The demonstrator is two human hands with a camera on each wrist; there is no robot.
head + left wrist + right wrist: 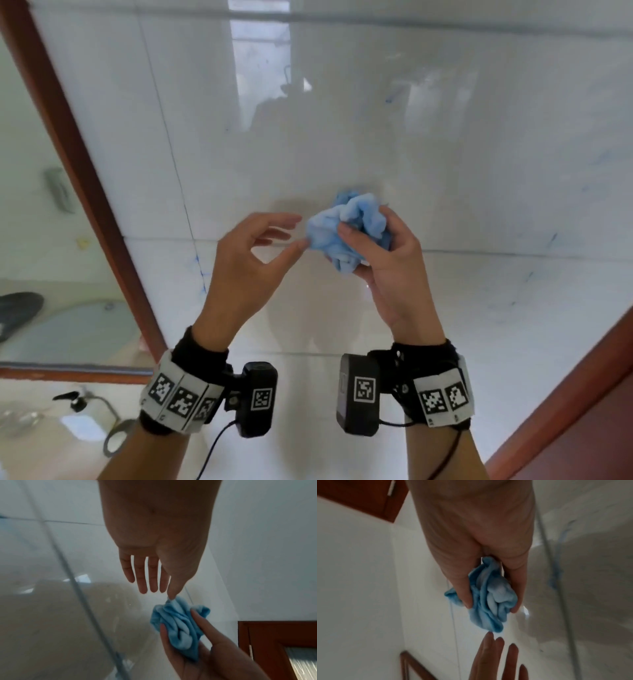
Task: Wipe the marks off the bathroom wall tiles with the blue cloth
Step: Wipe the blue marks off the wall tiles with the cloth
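Note:
White glossy wall tiles (342, 137) fill the head view, with faint blue marks (388, 99) at upper right and along the left grout line (200, 270). My right hand (364, 221) grips the bunched blue cloth (323, 233) between thumb and fingers, just in front of the wall. The right wrist view shows that cloth (489, 597) squeezed in the right hand (492, 607), with a blue streak (556, 574) on the tile beside it. My left hand (299, 231) is beside the cloth (176, 622), fingers relaxed and spread, its thumb tip touching the cloth's edge.
A red-brown wooden frame (78, 164) runs down the left side of the tiles, with a pane beyond it. Another brown frame (565, 411) cuts across the lower right corner. A tap and hose fitting (85, 401) sit at the lower left.

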